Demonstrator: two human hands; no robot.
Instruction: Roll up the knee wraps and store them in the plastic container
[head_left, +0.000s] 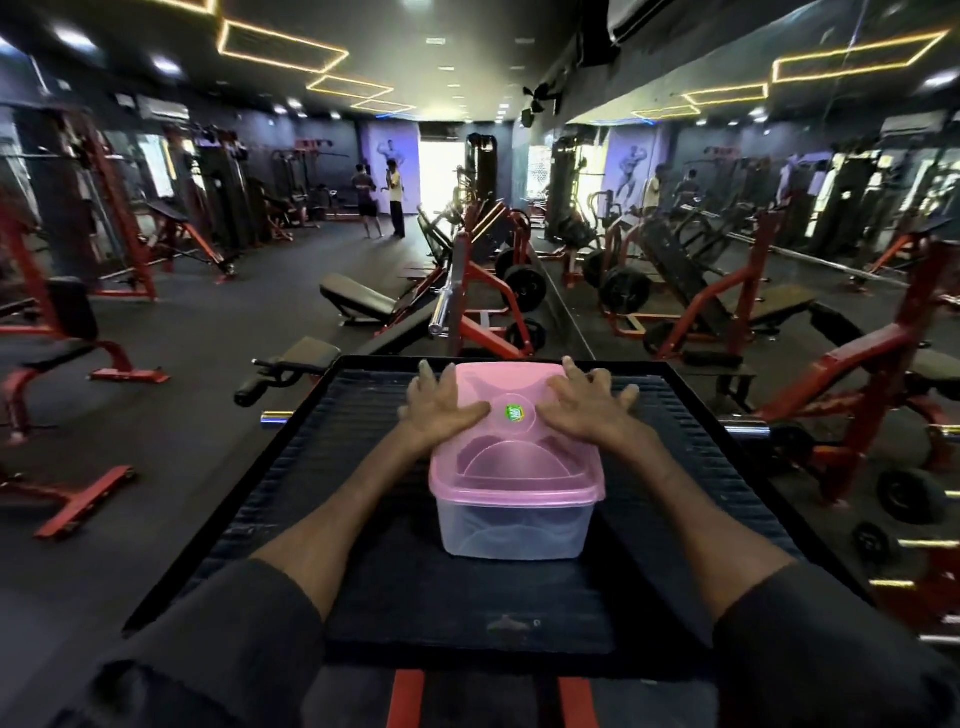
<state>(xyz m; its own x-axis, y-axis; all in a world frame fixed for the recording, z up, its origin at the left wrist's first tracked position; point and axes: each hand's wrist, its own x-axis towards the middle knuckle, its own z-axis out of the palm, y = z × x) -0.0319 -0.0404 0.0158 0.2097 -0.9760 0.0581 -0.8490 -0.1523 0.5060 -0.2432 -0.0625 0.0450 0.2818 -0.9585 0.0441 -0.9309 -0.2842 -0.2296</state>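
The clear container (514, 525) stands in the middle of the black ribbed bench (691, 467), its pink lid (514, 457) on. Both hands lie flat on the far part of the lid, either side of a green sticker (516, 413): left hand (441, 410) and right hand (587, 408), each grip open with fingers spread, grasping nothing. Through the clear wall the wraps cannot be made out.

Container (514, 514) sits on platform (363, 597), centred. Lid (511, 447) on container. Left hand (441, 408) flat on lid's left, right hand (584, 410) on its right. Bench (358, 299) behind container.
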